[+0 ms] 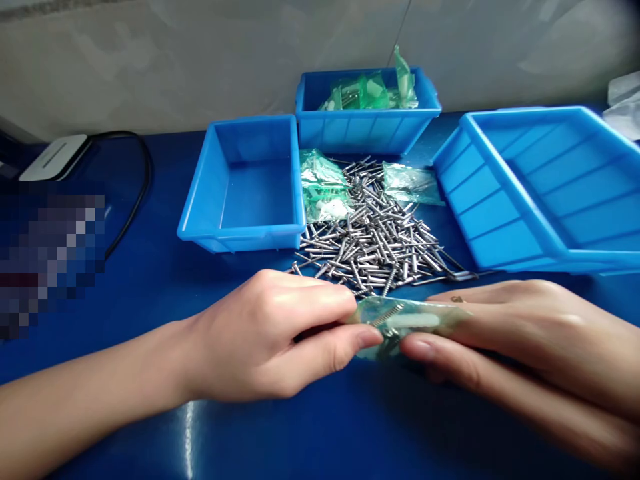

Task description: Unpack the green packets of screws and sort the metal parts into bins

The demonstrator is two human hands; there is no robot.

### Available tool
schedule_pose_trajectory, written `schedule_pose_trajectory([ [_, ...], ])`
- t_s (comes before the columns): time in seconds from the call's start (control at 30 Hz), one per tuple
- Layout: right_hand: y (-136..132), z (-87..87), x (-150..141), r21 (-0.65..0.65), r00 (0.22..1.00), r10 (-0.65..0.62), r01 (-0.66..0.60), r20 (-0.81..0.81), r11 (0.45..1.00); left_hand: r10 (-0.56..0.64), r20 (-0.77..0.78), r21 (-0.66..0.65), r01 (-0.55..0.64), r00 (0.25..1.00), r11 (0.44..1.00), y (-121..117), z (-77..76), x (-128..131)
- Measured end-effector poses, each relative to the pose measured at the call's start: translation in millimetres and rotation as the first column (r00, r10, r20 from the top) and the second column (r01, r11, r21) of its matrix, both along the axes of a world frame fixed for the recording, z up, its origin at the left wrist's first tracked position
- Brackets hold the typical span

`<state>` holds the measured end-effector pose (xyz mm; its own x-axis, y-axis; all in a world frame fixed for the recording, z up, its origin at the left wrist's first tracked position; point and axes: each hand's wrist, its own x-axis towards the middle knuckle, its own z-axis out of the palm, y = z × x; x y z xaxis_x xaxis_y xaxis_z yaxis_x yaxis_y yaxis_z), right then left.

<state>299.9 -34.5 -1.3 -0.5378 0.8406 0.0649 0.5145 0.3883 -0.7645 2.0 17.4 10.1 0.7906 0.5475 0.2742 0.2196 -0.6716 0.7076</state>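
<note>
Both hands meet low in the middle over a blue table [150, 300]. My left hand [270, 337] pinches the left end of a small clear green plastic bag [407, 320] between thumb and fingers. My right hand [525, 347] grips the same bag's right end, its fingers partly covering it. Inside the bag a metal spring and a white part show. Just behind the hands lies a pile of thin metal pins and springs [375, 240].
An empty blue bin [245, 187] stands left of the pile. A farther blue bin [367, 107] holds filled green bags. A large blue tray [545, 187] leans at the right. Two green bags [325, 187] lie on the pile. A black cable [140, 180] runs at left.
</note>
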Motion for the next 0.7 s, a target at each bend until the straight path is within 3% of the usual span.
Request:
schedule_pose_trajectory([
  [0.17,3.2,3.2,5.0,-0.025,0.996,0.08,-0.079,0.037,0.997,-0.005,0.007,-0.006,0.005,1.0,1.0,1.0,-3.6,2.7],
  [0.43,5.9,4.1,3.8,0.017,0.999,0.033,-0.033,0.034,0.999,-0.036,0.056,0.006,0.036,0.998,0.999,0.6,2.0,0.7],
  [0.6,4.9,12.2,-4.5,-0.104,0.987,0.107,-0.12,-0.118,0.987,-0.076,0.12,0.129,0.06,0.99,0.99,-0.9,-1.8,-1.8],
  [0.7,5.0,14.7,-10.7,-0.17,0.969,0.089,-0.13,-0.233,0.977,-0.108,0.135,0.17,0.085,0.985,0.982,-2.9,-5.8,-6.6],
])
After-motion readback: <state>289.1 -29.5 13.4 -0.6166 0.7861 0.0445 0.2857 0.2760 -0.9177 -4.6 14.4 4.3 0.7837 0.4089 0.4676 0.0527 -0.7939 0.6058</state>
